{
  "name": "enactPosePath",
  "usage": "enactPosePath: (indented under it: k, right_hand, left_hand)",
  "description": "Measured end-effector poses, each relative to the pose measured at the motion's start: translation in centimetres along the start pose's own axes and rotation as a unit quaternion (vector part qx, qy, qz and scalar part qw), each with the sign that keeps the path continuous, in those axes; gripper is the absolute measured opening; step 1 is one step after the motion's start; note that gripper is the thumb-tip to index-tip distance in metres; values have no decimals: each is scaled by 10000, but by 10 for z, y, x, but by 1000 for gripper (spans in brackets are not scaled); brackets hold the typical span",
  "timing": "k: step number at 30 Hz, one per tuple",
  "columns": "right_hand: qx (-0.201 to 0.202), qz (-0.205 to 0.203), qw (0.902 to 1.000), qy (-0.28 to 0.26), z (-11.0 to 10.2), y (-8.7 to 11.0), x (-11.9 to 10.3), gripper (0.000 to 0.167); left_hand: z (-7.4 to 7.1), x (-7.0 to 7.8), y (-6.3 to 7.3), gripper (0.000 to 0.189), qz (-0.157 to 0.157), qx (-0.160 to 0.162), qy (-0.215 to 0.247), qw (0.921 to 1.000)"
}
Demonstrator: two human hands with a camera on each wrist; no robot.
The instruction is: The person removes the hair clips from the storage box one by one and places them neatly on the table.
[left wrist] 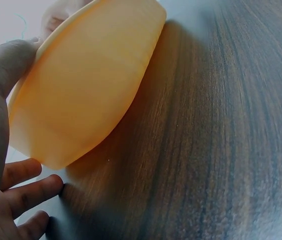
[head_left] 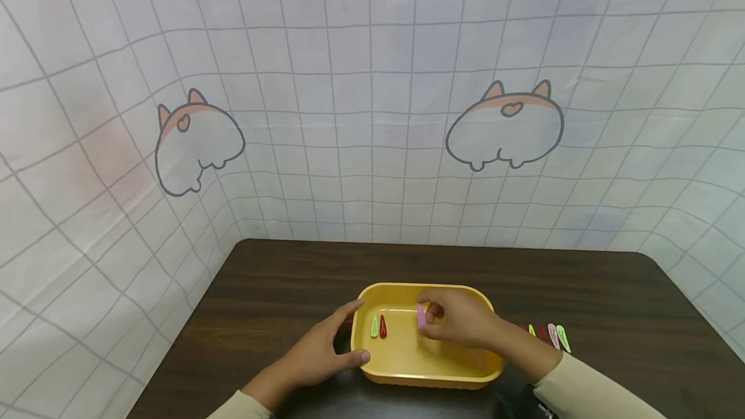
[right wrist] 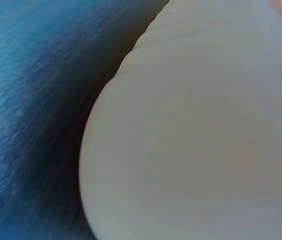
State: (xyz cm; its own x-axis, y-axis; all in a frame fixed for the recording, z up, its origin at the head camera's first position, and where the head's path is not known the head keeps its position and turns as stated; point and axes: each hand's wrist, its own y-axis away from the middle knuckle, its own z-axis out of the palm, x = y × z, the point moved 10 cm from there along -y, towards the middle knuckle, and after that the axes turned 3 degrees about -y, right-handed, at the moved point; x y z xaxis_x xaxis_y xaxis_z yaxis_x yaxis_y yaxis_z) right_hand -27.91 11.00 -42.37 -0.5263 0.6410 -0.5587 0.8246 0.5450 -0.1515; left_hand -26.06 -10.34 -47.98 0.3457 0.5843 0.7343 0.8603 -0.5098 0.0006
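A shallow yellow plastic tray rests on the table. My left hand holds its left end, thumb at the near rim and index finger at the far left corner. In the left wrist view, several fingers lie beside the tray's outer wall. Inside the tray, a green hair clip and a red hair clip lie side by side. My right hand reaches over the right part and pinches a pink hair clip between thumb and fingers, close over the tray's floor.
To the right of the tray, several hair clips lie in a row, among them a pink one and a green one; my right forearm partly hides the row. The dark wooden table meets a white gridded cloth backdrop behind.
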Motion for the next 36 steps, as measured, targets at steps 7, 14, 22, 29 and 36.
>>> enactPosePath:
  k: [7,14,22,29,36]
  right_hand:
    - [119,-67,9999,-78,-10,12,1,46]
    - [181,107,9996,-198,-18,24,8,45]
    - [209,168,9993,-257,-25,35,14,47]
    - [298,191,9992,-194,-34,43,18,48]
    - [464,191,9987,57,-46,52,20,47]
  left_hand:
    - [0,0,1,87,10,8,8,10000]
    - [0,0,2,86,10,1,0,10000]
    - [0,1,2,87,21,30,-57,10000]
    - [-1,4,2,87,-12,10,-34,10000]
    - [-1,4,0,87,25,-4,-42,10000]
